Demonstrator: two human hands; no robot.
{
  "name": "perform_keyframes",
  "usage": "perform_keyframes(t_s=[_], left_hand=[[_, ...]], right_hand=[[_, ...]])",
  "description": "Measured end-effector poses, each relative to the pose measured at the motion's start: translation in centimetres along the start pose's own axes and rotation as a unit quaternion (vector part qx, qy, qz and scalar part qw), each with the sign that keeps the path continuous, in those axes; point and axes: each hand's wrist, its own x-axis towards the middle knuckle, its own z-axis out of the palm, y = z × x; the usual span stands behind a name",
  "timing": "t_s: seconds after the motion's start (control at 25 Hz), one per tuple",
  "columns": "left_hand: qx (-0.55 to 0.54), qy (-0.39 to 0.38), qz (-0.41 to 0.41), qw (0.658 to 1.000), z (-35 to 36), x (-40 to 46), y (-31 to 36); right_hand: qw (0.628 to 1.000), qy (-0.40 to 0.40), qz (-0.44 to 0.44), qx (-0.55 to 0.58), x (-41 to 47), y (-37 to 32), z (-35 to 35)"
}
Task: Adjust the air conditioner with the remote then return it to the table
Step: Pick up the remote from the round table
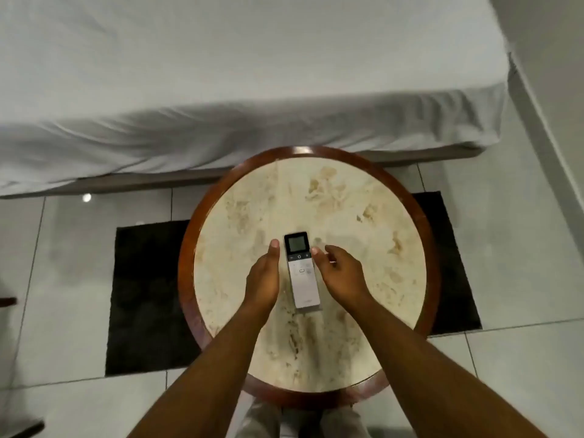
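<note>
A slim white remote [302,273] with a dark top and a small grey screen lies flat near the middle of a round table [354,216], which has a pale marbled top and a dark wooden rim. My left hand [263,279] is just left of the remote, fingers straight and together, edge-on beside it. My right hand [343,273] sits on the remote's right side, fingers loosely spread, thumb tip close to the remote's upper edge. Neither hand grips the remote. No air conditioner is in view.
A bed with a white sheet [221,90] runs across the far side, right behind the table. A black rug [145,298] lies under the table on pale floor tiles [521,248]. A white wall [556,90] rises at the right.
</note>
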Motion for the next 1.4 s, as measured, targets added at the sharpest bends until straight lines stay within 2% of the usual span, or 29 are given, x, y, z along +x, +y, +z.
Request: perform_keyframes(t_s=[0.08,0.28,0.44,0.6,0.8,0.88,1.12,1.28,1.4], left_hand=[[-0.068,-0.005,-0.042,0.997,1.3,1.2,-1.0],[-0.123,-0.015,-0.063,0.990,2.1,3.8,-3.5],[-0.171,-0.033,-0.081,0.981,2.0,4.2,-3.6],[-0.188,-0.046,-0.093,0.977,1.8,3.6,-3.6],[-0.140,-0.092,-0.074,0.983,1.3,0.7,-1.9],[-0.102,-0.112,-0.042,0.988,0.9,-1.4,0.4],[0.058,-0.094,0.104,0.988,0.7,-8.6,10.2],[0.091,-0.102,0.247,0.959,1.7,-14.8,17.9],[0.152,-0.109,0.359,0.914,3.1,-19.1,24.1]], right_hand=[[1.000,0.020,0.008,0.002,1.3,1.1,1.6],[0.999,0.019,0.024,-0.029,3.1,2.9,4.8],[0.998,0.037,0.057,0.002,4.1,3.0,5.6],[0.996,0.012,0.078,0.044,3.3,3.1,5.7],[0.992,-0.002,0.089,0.087,0.3,2.3,2.8],[0.991,0.011,0.078,0.110,-1.5,1.0,0.3],[0.977,0.089,0.047,0.187,-6.3,-5.0,-10.5],[0.955,0.167,-0.037,0.244,-11.0,-10.3,-20.0],[0.934,0.210,-0.093,0.273,-14.6,-14.0,-26.4]])
